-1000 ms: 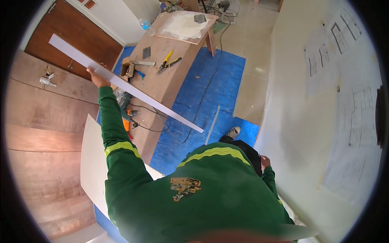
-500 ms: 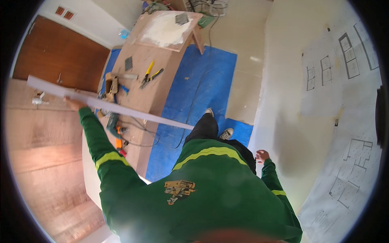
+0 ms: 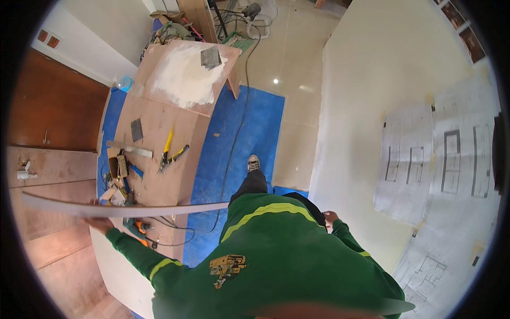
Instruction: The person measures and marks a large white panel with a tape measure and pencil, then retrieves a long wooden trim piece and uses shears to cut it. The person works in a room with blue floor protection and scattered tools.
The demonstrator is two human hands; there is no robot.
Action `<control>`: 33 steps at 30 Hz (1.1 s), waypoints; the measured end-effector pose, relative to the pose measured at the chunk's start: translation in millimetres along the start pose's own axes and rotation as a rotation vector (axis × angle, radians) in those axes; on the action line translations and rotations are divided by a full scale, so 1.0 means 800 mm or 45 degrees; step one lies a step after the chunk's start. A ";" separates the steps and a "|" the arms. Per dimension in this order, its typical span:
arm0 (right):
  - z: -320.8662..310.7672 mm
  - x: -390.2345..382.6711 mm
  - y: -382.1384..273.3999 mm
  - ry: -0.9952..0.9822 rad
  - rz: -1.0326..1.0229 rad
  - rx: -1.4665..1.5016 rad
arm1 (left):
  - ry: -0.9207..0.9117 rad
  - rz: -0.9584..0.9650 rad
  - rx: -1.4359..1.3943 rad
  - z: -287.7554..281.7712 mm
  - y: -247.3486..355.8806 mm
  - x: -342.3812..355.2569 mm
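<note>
A long, narrow white strip (image 3: 159,210) stretches from the left side across the workbench to my body. Beneath its far-left part, my left hand (image 3: 99,222) is closed around it. The strip's right end meets the front of my green sweatshirt. My right hand (image 3: 330,218) hangs by my right hip with curled fingers, partly hidden against dark clothing. What it holds, if anything, does not show.
A wooden workbench (image 3: 175,154) bears yellow-handled snips (image 3: 168,146), a green power drill (image 3: 130,225) and a white-smeared board (image 3: 159,90). Blue sheeting (image 3: 260,117) covers the floor, with a black cable (image 3: 241,122) across it. Plan drawings (image 3: 406,159) hang on the right wall.
I have stepped forward along the blue sheeting, and the view has shifted. The white strip now lies more level, still in my left hand. My right hand has drawn closer to my hip.
</note>
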State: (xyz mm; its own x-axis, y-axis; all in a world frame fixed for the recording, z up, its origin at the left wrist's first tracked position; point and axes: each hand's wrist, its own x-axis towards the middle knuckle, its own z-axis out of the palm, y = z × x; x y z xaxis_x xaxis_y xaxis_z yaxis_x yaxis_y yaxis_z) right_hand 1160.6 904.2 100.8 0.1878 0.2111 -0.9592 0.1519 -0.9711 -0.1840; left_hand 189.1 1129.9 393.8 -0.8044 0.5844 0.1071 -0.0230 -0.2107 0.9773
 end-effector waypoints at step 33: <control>-0.426 0.249 -0.743 0.018 -0.299 0.092 | -1.034 -1.851 -0.320 0.965 -0.426 -0.369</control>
State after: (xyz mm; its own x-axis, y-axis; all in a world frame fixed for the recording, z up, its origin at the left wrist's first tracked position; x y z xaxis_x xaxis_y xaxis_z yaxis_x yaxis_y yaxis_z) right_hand 1438.4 1561.3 92.4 0.1689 0.4331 -0.8854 0.1232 -0.9005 -0.4170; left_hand 892.9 1634.4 170.0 0.4583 0.6004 -0.6554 -0.5707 0.7641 0.3008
